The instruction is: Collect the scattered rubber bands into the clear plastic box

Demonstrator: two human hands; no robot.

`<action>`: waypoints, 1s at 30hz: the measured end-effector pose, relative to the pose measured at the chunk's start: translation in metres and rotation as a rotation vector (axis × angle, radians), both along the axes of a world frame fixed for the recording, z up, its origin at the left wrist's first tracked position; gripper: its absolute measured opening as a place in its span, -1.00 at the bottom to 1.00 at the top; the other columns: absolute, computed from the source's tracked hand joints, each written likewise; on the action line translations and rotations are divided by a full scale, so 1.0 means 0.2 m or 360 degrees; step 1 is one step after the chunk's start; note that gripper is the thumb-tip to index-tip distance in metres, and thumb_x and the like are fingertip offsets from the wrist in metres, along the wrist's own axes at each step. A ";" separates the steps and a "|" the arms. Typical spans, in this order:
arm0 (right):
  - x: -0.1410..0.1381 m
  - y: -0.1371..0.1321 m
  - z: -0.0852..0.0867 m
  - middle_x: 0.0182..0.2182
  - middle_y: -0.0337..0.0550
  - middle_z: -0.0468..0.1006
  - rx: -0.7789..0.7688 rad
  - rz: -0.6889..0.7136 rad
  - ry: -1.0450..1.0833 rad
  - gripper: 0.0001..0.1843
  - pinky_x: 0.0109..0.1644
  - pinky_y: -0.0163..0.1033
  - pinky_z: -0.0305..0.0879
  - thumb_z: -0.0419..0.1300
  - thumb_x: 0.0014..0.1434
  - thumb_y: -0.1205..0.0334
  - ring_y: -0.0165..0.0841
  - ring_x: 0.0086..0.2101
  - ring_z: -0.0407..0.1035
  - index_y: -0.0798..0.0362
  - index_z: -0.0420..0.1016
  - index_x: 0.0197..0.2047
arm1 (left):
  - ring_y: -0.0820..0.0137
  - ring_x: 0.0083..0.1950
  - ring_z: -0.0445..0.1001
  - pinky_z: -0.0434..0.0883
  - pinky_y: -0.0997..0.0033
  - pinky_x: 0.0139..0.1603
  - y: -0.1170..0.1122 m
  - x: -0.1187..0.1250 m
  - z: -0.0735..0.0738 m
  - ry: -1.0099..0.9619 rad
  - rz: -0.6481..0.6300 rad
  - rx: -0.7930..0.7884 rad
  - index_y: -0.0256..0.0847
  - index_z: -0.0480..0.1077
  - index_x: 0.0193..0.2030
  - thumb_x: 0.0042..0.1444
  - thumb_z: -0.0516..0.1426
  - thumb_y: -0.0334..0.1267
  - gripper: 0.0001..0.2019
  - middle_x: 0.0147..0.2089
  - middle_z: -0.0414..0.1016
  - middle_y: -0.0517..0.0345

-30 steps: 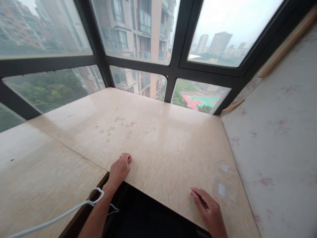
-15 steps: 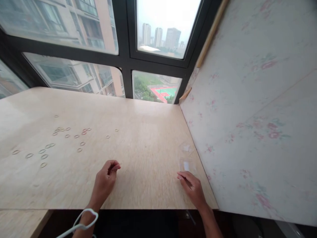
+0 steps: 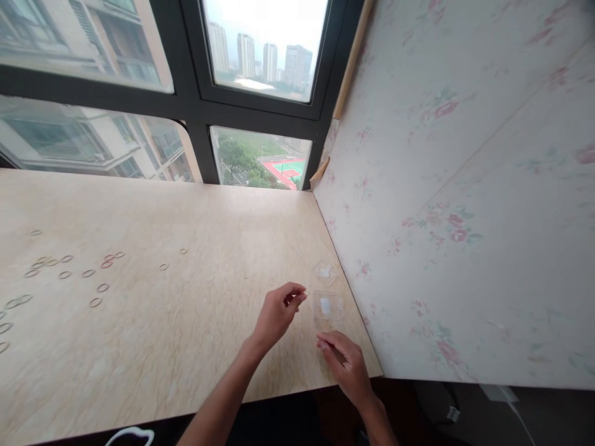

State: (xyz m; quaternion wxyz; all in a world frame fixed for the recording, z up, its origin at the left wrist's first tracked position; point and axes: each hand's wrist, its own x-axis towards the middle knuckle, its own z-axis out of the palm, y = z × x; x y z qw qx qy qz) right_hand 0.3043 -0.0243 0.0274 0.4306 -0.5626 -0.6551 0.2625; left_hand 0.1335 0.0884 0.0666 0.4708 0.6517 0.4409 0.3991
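Pinched between the fingertips of my left hand (image 3: 284, 305) is a small thin ring, only a sliver of which shows. That hand is just left of a clear plastic box (image 3: 336, 317) with a white patch in it. Closer to the table's front edge, my right hand (image 3: 341, 359) has thumb and forefinger pressed together; whatever they hold, if anything, is too small to make out. A clear plastic lid-like piece (image 3: 320, 272) lies just beyond the box.
Several thin coloured rings (image 3: 103, 288) lie scattered over the left of the marble-patterned tabletop (image 3: 223, 223). A flowered wall (image 3: 418, 272) borders the right side, and dark-framed windows (image 3: 190, 105) stand at the back. A white cord (image 3: 132, 432) loops at the front edge.
My left hand has moved right with the thin ring, up to the clear box. My right hand stays pinched near the box. The view has swung to the right.
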 end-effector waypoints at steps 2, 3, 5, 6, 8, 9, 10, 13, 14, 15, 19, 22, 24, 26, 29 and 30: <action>0.00 0.00 0.00 -0.36 -0.11 0.57 0.0001 -0.0006 0.0006 -0.78 -0.22 -0.24 0.42 0.09 0.27 0.26 -0.32 -0.32 0.47 0.01 0.57 -0.14 | 0.40 -0.40 0.52 0.46 0.44 -0.38 0.04 0.09 -0.03 0.0054 -0.0067 0.0019 -0.17 0.44 -0.18 0.14 0.13 -0.26 -0.87 -0.32 0.58 0.14; 0.00 0.01 0.00 -0.35 -0.11 0.57 -0.0001 -0.0010 0.0008 -0.78 -0.22 -0.23 0.42 0.09 0.27 0.26 -0.32 -0.32 0.47 0.01 0.57 -0.14 | 0.39 -0.37 0.53 0.46 0.43 -0.36 0.06 0.12 -0.04 0.0096 -0.0087 0.0039 -0.16 0.44 -0.15 0.14 0.13 -0.28 -0.85 -0.29 0.59 0.14; 0.00 0.02 0.00 -0.34 -0.11 0.58 -0.0010 -0.0022 0.0018 -0.78 -0.20 -0.23 0.43 0.10 0.26 0.26 -0.32 -0.31 0.47 0.01 0.57 -0.14 | 0.37 -0.32 0.55 0.46 0.41 -0.31 0.08 0.17 -0.06 0.0190 -0.0119 0.0090 -0.15 0.43 -0.10 0.13 0.15 -0.30 -0.81 -0.26 0.60 0.13; 0.00 0.02 0.00 -0.34 -0.11 0.58 -0.0019 -0.0030 0.0024 -0.78 -0.20 -0.23 0.43 0.10 0.26 0.26 -0.32 -0.30 0.48 0.01 0.57 -0.14 | 0.36 -0.32 0.55 0.46 0.40 -0.29 0.09 0.18 -0.07 0.0238 -0.0134 0.0112 -0.15 0.43 -0.10 0.13 0.16 -0.31 -0.82 -0.25 0.61 0.13; 0.00 0.02 0.00 -0.33 -0.12 0.59 -0.0036 -0.0042 0.0038 -0.78 -0.19 -0.23 0.43 0.10 0.26 0.25 -0.32 -0.30 0.48 0.01 0.57 -0.14 | 0.36 -0.32 0.55 0.45 0.39 -0.28 0.09 0.18 -0.08 0.0314 -0.0151 0.0120 -0.16 0.45 -0.13 0.13 0.17 -0.29 -0.84 -0.25 0.61 0.12; 0.01 0.03 0.00 -0.33 -0.12 0.59 -0.0046 -0.0045 0.0044 -0.78 -0.18 -0.23 0.43 0.09 0.26 0.24 -0.31 -0.29 0.49 0.01 0.57 -0.15 | 0.36 -0.34 0.54 0.44 0.40 -0.30 0.09 0.18 -0.08 0.0334 -0.0142 0.0107 -0.17 0.46 -0.15 0.13 0.17 -0.26 -0.85 -0.25 0.61 0.11; 0.01 0.03 0.00 -0.32 -0.12 0.59 -0.0054 -0.0048 0.0049 -0.78 -0.18 -0.23 0.43 0.09 0.26 0.23 -0.31 -0.29 0.49 0.01 0.57 -0.15 | 0.36 -0.35 0.54 0.44 0.41 -0.32 0.09 0.17 -0.08 0.0341 -0.0126 0.0088 -0.18 0.46 -0.16 0.15 0.16 -0.23 -0.85 -0.26 0.60 0.11; 0.01 0.03 0.01 -0.32 -0.11 0.60 -0.0068 -0.0047 0.0059 -0.77 -0.17 -0.22 0.44 0.09 0.26 0.22 -0.30 -0.28 0.49 0.01 0.57 -0.16 | 0.39 -0.38 0.50 0.41 0.45 -0.38 0.09 0.12 -0.07 0.0308 -0.0067 0.0037 -0.19 0.47 -0.21 0.19 0.08 -0.17 -0.81 -0.30 0.58 0.11; 0.01 0.03 0.01 -0.32 -0.11 0.60 -0.0067 -0.0047 0.0063 -0.77 -0.17 -0.22 0.44 0.09 0.26 0.22 -0.30 -0.29 0.49 0.01 0.58 -0.15 | 0.40 -0.39 0.49 0.40 0.46 -0.39 0.09 0.10 -0.06 0.0294 -0.0056 0.0025 -0.19 0.46 -0.24 0.20 0.06 -0.18 -0.80 -0.31 0.58 0.12; 0.01 0.03 0.00 -0.32 -0.11 0.60 -0.0063 -0.0045 0.0066 -0.77 -0.17 -0.22 0.45 0.10 0.26 0.22 -0.30 -0.29 0.49 0.00 0.58 -0.15 | 0.41 -0.40 0.48 0.39 0.46 -0.40 0.09 0.09 -0.06 0.0290 -0.0048 0.0017 -0.20 0.46 -0.25 0.21 0.05 -0.18 -0.80 -0.32 0.57 0.12; 0.01 0.02 0.00 -0.31 -0.10 0.60 -0.0051 -0.0072 0.0073 -0.77 -0.17 -0.21 0.46 0.09 0.26 0.20 -0.29 -0.28 0.50 -0.01 0.57 -0.15 | 0.41 -0.41 0.44 0.36 0.44 -0.38 0.06 0.01 -0.06 0.0373 -0.0046 0.0044 -0.21 0.47 -0.27 0.20 0.04 -0.17 -0.78 -0.35 0.56 0.13; 0.02 0.03 -0.01 -0.28 -0.06 0.61 0.0003 -0.0288 0.0060 -0.77 -0.13 -0.19 0.46 0.10 0.25 0.17 -0.26 -0.24 0.51 0.02 0.56 -0.17 | 0.39 -0.38 0.44 0.35 0.42 -0.33 0.04 -0.06 -0.08 0.0455 -0.0078 0.0087 -0.19 0.47 -0.26 0.20 0.04 -0.17 -0.78 -0.35 0.55 0.13; 0.03 0.03 -0.02 -0.27 -0.05 0.61 0.0043 -0.0449 0.0039 -0.77 -0.11 -0.17 0.47 0.12 0.23 0.15 -0.25 -0.23 0.51 0.04 0.56 -0.18 | 0.38 -0.37 0.45 0.35 0.41 -0.32 0.02 -0.12 -0.10 0.0486 -0.0090 0.0084 -0.19 0.47 -0.26 0.21 0.03 -0.17 -0.78 -0.35 0.55 0.13; 0.04 0.05 -0.02 -0.27 -0.04 0.61 0.0059 -0.0528 0.0017 -0.77 -0.11 -0.15 0.47 0.13 0.21 0.13 -0.25 -0.23 0.51 0.05 0.55 -0.19 | 0.38 -0.37 0.45 0.34 0.41 -0.31 0.00 -0.19 -0.11 0.0486 -0.0107 0.0073 -0.19 0.46 -0.26 0.21 0.02 -0.18 -0.78 -0.34 0.54 0.12; 0.04 0.07 -0.03 -0.26 -0.04 0.61 0.0051 -0.0555 -0.0006 -0.76 -0.11 -0.14 0.48 0.14 0.19 0.12 -0.25 -0.23 0.50 0.06 0.55 -0.19 | 0.37 -0.35 0.46 0.35 0.41 -0.29 -0.03 -0.30 -0.11 0.0448 -0.0126 0.0051 -0.19 0.45 -0.26 0.22 0.01 -0.18 -0.78 -0.32 0.54 0.11; 0.04 0.08 -0.03 -0.26 -0.04 0.61 0.0044 -0.0566 -0.0011 -0.76 -0.10 -0.13 0.47 0.14 0.19 0.12 -0.24 -0.22 0.50 0.06 0.55 -0.20 | 0.37 -0.33 0.46 0.36 0.41 -0.28 -0.04 -0.34 -0.11 0.0433 -0.0128 0.0037 -0.19 0.45 -0.25 0.21 0.01 -0.18 -0.78 -0.31 0.54 0.11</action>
